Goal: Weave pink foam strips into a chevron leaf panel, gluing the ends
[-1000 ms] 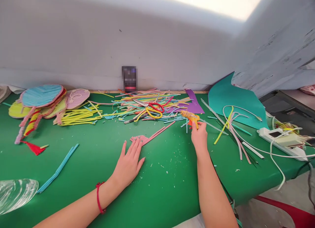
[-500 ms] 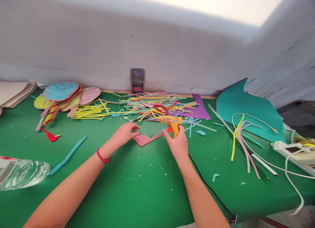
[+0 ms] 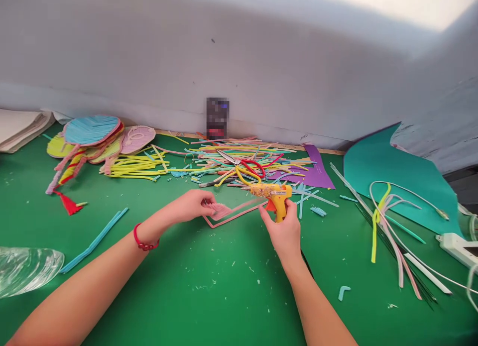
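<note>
On the green desk (image 3: pixel 224 291), in the head view, our right hand (image 3: pixel 286 234) has its fingers wrapped tight round the handle of the small yellow plastic hot-glue gun (image 3: pixel 274 192), with the nozzle aimed left. Just left of the gun lies the pink piece of bent foam strips (image 3: pixel 221 211), flat on the desk. Our left hand (image 3: pixel 192 205) pinches its folded end, fingers closed on it.

Just behind the gun, the red-handled metal scissors (image 3: pixel 244 166) rest on a heap of loose coloured foam strips (image 3: pixel 209 159). Behind and right of the gun is a purple foam sheet (image 3: pixel 317 175), and farther right a large teal foam sheet (image 3: pixel 392 181). Far left of the gun lie woven leaf-shaped foam fans (image 3: pixel 93 132).

We judge the gluing goes best if we:
- bring the nozzle right onto the strip and lay a thin bead;
- hold our left fingertips back from the hot tip;
- press the strips flat so they do not spring apart.
</note>
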{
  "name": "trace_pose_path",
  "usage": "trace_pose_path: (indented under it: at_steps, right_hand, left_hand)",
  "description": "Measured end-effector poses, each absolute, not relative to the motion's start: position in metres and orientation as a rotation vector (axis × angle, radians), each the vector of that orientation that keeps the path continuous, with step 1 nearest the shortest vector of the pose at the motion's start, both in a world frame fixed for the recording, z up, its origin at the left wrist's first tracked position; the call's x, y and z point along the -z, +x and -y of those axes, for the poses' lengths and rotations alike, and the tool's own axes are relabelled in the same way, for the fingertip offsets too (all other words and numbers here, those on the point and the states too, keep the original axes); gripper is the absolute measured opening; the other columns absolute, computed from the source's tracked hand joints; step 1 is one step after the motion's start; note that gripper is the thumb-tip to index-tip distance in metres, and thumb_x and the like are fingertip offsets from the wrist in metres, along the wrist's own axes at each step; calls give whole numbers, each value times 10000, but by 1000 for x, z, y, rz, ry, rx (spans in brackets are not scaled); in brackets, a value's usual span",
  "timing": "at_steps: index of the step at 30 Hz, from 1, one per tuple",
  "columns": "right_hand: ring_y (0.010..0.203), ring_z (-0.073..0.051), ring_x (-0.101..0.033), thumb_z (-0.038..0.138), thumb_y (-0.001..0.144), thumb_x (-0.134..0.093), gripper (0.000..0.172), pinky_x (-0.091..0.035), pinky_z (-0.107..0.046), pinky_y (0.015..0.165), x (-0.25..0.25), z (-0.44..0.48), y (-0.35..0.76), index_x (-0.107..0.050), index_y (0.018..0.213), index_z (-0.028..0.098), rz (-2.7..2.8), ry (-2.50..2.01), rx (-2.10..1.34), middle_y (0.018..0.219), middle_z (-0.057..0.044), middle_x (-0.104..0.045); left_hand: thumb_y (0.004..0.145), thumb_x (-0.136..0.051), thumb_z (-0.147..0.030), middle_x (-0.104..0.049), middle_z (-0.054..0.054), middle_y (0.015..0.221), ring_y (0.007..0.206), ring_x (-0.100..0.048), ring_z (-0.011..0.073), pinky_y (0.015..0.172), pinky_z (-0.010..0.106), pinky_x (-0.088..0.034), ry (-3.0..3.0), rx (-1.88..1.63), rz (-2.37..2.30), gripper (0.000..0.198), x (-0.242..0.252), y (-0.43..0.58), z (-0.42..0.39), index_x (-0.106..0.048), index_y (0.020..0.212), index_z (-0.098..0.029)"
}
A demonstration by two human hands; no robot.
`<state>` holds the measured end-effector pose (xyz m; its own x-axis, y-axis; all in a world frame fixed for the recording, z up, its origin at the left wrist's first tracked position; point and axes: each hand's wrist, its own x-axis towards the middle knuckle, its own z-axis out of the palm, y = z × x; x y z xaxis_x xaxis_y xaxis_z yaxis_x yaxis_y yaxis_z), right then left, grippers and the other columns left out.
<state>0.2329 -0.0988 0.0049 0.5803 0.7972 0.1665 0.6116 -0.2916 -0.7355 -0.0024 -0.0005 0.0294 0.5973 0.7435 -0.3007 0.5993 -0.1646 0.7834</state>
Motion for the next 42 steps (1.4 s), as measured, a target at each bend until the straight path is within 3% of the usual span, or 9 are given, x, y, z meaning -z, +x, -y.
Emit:
trace_pose_path:
  at_steps: [7, 17, 19, 24, 29, 42]
  right_hand:
    - [659, -162, -526, 598, 645, -684, 638, -439, -294, 611, -4, 102, 238, -457, 1074, 183, 1001, -1808, -198, 843, -34, -581]
    - [559, -122, -546, 471, 626, -747, 570, -480, -257, 514, 11, 103, 238, -444, 1025, 199, 1167, -1605, -172, 789, 6, -544]
    - [545, -121, -557, 469, 625, -743, 565, -488, -258, 502, 12, 103, 236, -445, 1022, 199, 1188, -1617, -159, 799, 0, -557]
    - [536, -125, -570, 456, 644, -725, 531, -490, -252, 472, 15, 105, 233, -443, 1015, 203, 1289, -1610, -112, 810, -12, -575]
    - [511, -123, -562, 443, 670, -699, 489, -479, -248, 448, 17, 105, 231, -439, 1012, 209, 1363, -1596, -79, 776, 2, -578]
    - [508, -118, -549, 416, 711, -660, 406, -461, -242, 445, 15, 107, 230, -466, 999, 204, 1435, -1600, -65, 740, 8, -575]
  left_hand:
    - [613, -767, -378, -610, -8, 753, 728, -536, 132, 677, 251, -364, 1190, -614, -952, 309, -42, 4, 3, -615, 771, -160]
    - [713, -747, -131, -696, 40, 981, 857, -622, 106, 758, 202, -448, 566, -751, -783, 167, -37, 21, 28, -706, 872, -166]
    - [721, -736, -109, -694, 39, 966, 835, -622, 97, 756, 193, -459, 536, -759, -778, 171, -37, 23, 30, -705, 880, -163]
    - [741, -735, -183, -597, -9, 710, 648, -525, 65, 635, 177, -424, 616, -760, -704, 85, -31, 22, 31, -671, 782, -145]
    - [794, -682, -288, -453, -38, 624, 581, -377, 73, 571, 192, -343, 784, -731, -609, 196, -32, 22, 32, -580, 687, -159]
    - [810, -605, -409, -366, -28, 644, 598, -296, 115, 567, 258, -254, 994, -702, -628, 334, -45, 22, 35, -453, 618, -182]
